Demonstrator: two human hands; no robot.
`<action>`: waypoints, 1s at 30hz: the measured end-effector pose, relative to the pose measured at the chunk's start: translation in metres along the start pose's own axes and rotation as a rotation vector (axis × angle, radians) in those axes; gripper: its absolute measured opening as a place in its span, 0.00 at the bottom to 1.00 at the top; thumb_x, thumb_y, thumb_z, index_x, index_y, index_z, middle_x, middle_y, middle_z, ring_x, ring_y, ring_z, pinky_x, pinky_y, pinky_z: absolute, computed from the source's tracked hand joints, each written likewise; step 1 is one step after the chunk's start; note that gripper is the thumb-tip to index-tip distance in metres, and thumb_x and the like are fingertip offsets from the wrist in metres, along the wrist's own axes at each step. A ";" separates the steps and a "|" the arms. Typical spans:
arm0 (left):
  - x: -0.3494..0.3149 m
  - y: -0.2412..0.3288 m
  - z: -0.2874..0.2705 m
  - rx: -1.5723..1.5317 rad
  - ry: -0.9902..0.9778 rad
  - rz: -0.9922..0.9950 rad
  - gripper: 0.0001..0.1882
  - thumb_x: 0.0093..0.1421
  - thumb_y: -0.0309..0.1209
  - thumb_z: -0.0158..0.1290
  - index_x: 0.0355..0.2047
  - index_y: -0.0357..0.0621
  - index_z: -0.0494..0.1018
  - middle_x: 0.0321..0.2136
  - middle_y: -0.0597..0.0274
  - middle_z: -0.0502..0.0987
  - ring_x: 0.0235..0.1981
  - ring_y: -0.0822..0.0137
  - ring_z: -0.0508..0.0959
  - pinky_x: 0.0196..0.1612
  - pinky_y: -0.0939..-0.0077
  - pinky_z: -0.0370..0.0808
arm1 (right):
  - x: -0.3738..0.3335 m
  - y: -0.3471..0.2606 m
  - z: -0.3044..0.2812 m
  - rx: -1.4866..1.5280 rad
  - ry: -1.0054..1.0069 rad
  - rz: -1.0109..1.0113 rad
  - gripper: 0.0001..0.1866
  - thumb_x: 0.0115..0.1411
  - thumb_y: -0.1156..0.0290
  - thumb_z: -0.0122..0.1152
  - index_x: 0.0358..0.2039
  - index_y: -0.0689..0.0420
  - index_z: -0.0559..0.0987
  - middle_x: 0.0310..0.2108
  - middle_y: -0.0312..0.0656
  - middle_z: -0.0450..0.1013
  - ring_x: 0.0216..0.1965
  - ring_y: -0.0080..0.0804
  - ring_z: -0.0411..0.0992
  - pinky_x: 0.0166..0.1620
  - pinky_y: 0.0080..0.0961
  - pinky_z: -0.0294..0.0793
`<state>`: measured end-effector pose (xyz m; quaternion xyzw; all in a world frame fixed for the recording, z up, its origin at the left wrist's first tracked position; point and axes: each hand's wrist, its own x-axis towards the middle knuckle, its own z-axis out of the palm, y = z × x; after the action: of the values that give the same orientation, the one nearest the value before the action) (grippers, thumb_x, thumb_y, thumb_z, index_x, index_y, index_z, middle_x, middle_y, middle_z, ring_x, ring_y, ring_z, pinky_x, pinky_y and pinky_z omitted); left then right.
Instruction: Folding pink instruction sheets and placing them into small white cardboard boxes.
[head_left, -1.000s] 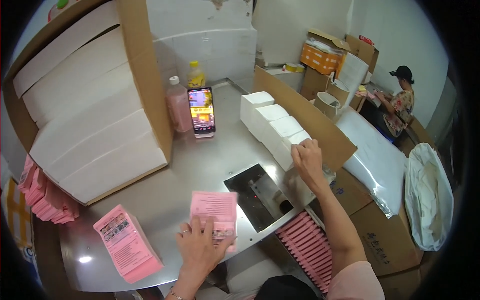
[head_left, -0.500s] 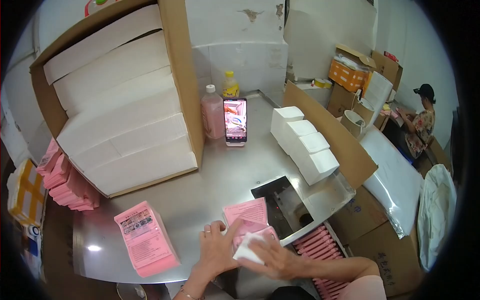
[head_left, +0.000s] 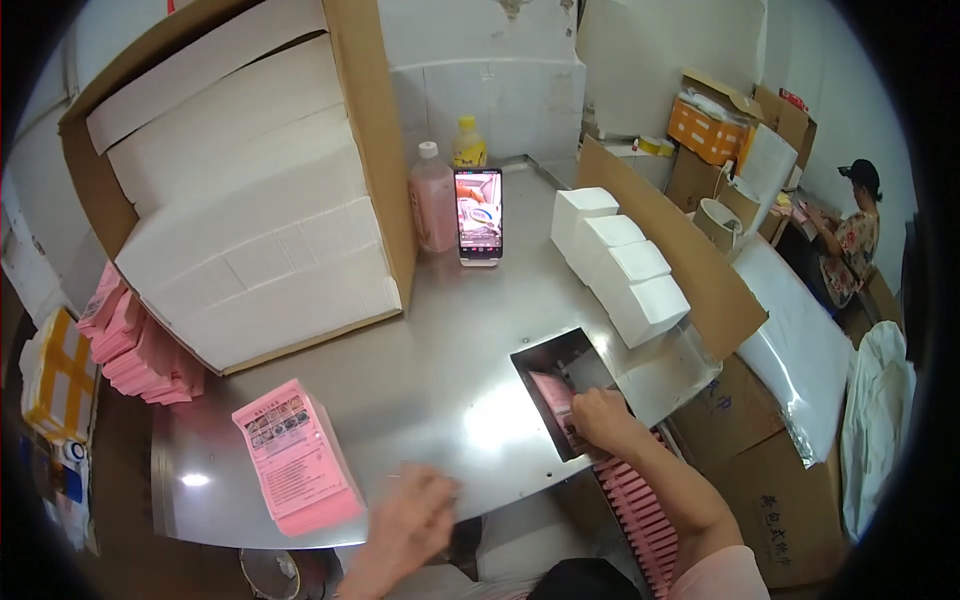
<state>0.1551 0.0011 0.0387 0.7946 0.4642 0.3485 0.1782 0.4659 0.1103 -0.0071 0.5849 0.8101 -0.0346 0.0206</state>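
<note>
My right hand (head_left: 603, 418) reaches into the rectangular opening (head_left: 520, 372) in the steel tabletop, its fingers closed on a pink printed packet (head_left: 553, 392). The packet stands tilted inside the opening, partly hidden by the hand. Motion smears my left hand (head_left: 415, 508) at the table's near edge; its fingers cannot be made out. To its left lies a thick stack of pink printed sleeves (head_left: 300, 460). Below the opening, beside my right forearm, a row of pink packets (head_left: 640, 515) stands packed on edge in a box.
A carton of white paper blocks (head_left: 250, 240) stands at the left, with more pink bundles (head_left: 145, 350) beside it. Behind are a phone (head_left: 479, 215) on a stand and two bottles (head_left: 432, 200). White tissue stacks (head_left: 640, 270) line a cardboard flap. Another person (head_left: 850, 240) sits far right.
My right hand has moved right and into the opening, taking the pink packet from the table. The left hand has let go and moved down. White tissue no longer shows in my hands.
</note>
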 end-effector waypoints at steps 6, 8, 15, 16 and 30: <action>-0.029 -0.036 -0.100 0.745 0.494 -0.413 0.16 0.41 0.21 0.51 0.34 0.44 0.69 0.33 0.55 0.71 0.43 0.49 0.70 0.56 0.54 0.61 | 0.002 0.039 -0.081 -0.215 1.041 0.045 0.11 0.57 0.70 0.64 0.39 0.61 0.80 0.27 0.43 0.68 0.34 0.41 0.69 0.36 0.39 0.66; -0.044 -0.071 -0.097 0.708 0.336 -0.415 0.16 0.43 0.21 0.51 0.35 0.44 0.69 0.33 0.56 0.71 0.42 0.50 0.70 0.57 0.53 0.59 | 0.005 0.075 -0.055 -0.224 0.975 0.104 0.10 0.57 0.71 0.64 0.38 0.61 0.79 0.30 0.44 0.68 0.36 0.42 0.68 0.37 0.40 0.65; -0.017 -0.063 -0.092 0.672 0.187 -0.309 0.08 0.58 0.19 0.48 0.37 0.41 0.68 0.35 0.54 0.72 0.40 0.52 0.71 0.56 0.53 0.61 | 0.025 0.094 -0.043 -0.106 0.888 0.234 0.06 0.57 0.71 0.62 0.27 0.60 0.80 0.30 0.45 0.70 0.37 0.44 0.68 0.38 0.41 0.66; -0.005 -0.050 -0.079 0.397 0.246 -0.292 0.08 0.58 0.19 0.49 0.38 0.40 0.69 0.36 0.53 0.72 0.39 0.51 0.71 0.54 0.55 0.63 | 0.025 0.096 -0.047 -0.084 0.893 0.227 0.07 0.56 0.71 0.61 0.25 0.61 0.80 0.29 0.46 0.70 0.37 0.45 0.68 0.38 0.42 0.66; 0.043 -0.012 0.089 -0.052 -0.054 0.252 0.22 0.50 0.26 0.60 0.48 0.41 0.73 0.47 0.46 0.71 0.48 0.45 0.70 0.49 0.52 0.67 | 0.010 0.025 -0.021 0.126 0.997 -0.179 0.21 0.54 0.81 0.53 0.50 0.65 0.76 0.49 0.55 0.74 0.47 0.56 0.72 0.54 0.49 0.70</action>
<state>0.2259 0.0478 -0.0132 0.8508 0.3466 0.3584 0.1658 0.4867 0.1294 0.0121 0.4588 0.7646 0.1982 -0.4069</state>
